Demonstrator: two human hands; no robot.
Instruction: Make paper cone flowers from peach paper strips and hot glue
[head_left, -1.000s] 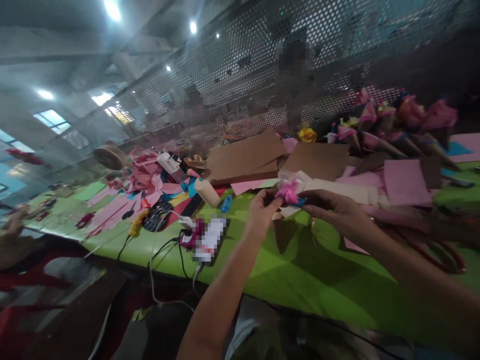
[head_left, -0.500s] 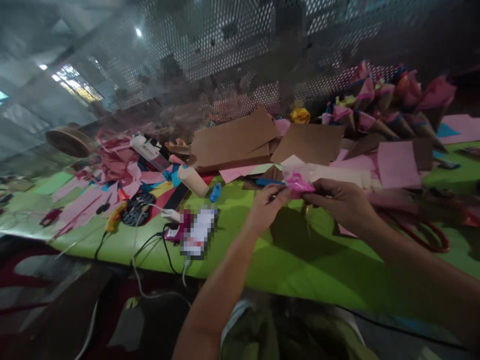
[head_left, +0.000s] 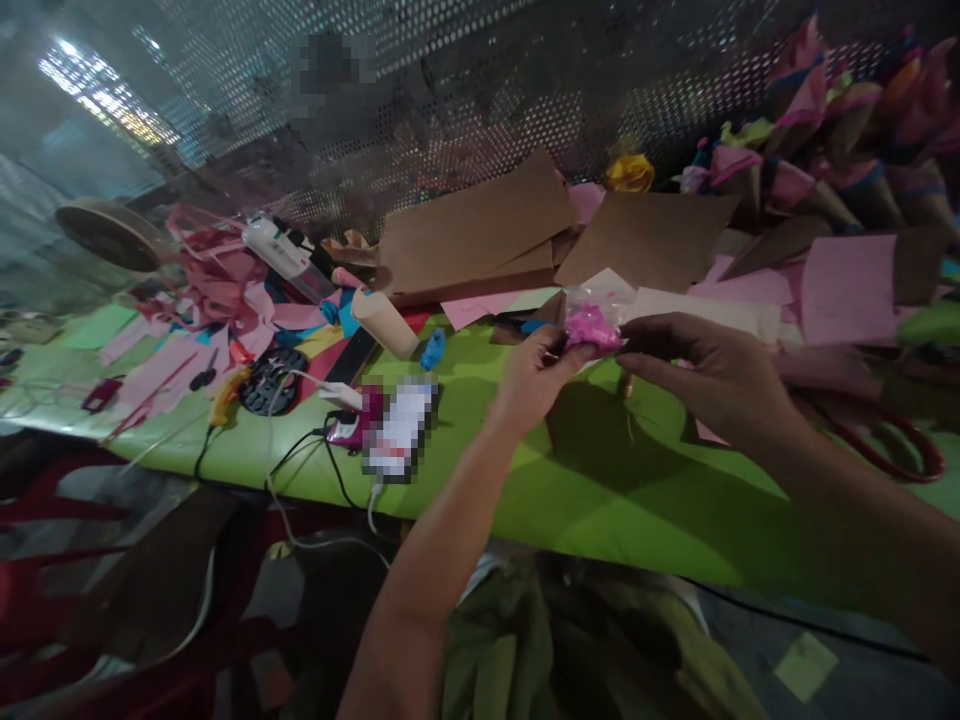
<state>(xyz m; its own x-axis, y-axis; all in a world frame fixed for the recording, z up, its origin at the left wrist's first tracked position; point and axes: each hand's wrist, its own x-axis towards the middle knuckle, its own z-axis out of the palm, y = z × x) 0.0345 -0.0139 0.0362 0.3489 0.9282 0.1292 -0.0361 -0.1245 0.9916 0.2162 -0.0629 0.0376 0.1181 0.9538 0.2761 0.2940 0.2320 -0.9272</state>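
A small clear plastic bag with bright pink contents is held up over the green tabletop. My left hand grips its left and lower side, with the thumb across the front. At the right edge of the bag, the thumb and fingertips of my right hand are pinched together. What exactly the pink contents are is too blurred to tell. A small blue crumpled piece lies to the left of my left hand, just above a phone whose screen is lit.
Brown cardboard sheets and pink paper lie behind my hands. Paper cones crowd the back right. Leftward are a cardboard tube, a purple power strip with cables, a yellow glue gun and a red loop far right.
The view has tilted down and shifted slightly. Both hands still hold the bag, which is now turned so that more of its clear upper part shows.
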